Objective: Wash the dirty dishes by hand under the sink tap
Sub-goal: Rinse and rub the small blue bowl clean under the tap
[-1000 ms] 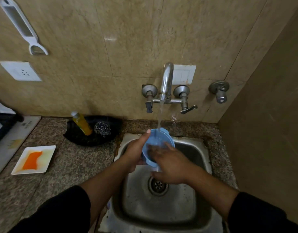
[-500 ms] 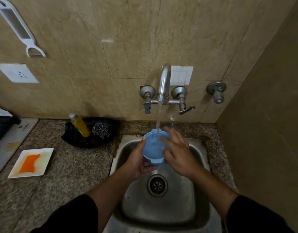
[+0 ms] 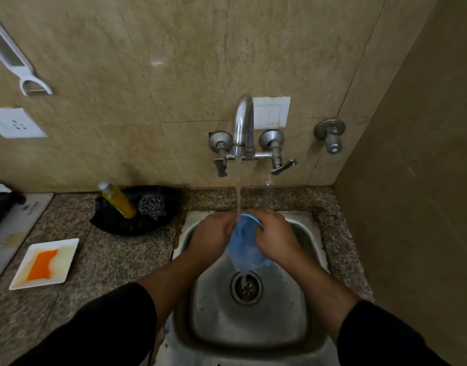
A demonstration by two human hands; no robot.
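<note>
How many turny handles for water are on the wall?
3. Two flank the tap spout: a left handle and a right lever handle. A separate valve knob sits farther right, near the corner. None looks hidden.

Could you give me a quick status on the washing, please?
Left hand and right hand grip bowl. Bowl under running tap, over sink. Nothing blocking.

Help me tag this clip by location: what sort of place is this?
Probably a home kitchen's washing-up corner: a steel sink set in a stone counter, a blue bowl under the running wall tap, and a yellow bottle beside a steel scrubber.
</note>
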